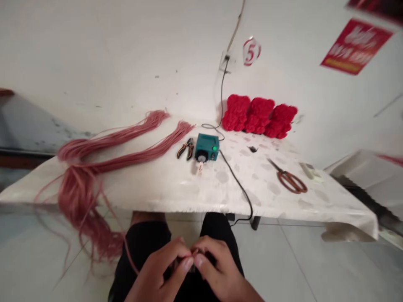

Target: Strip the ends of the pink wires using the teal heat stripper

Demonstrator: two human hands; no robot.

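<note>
Wall sticker (251, 52): and there it is, a bold red "5", the one clear read, on white between curved red bands, stuck to the wall (126, 50) just right of the socket (224, 63).
Red poster (357, 47): white characters up top, a yellow line below, all tilted and too blurred to read.
Top-corner panel (379, 9): dark red, cut off, nothing legible.

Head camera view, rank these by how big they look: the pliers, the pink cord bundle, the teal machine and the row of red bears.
1. Pink cord bundle
2. Row of red bears
3. Teal machine
4. Pliers
Nearness may add to the bundle's apparent size.
</note>
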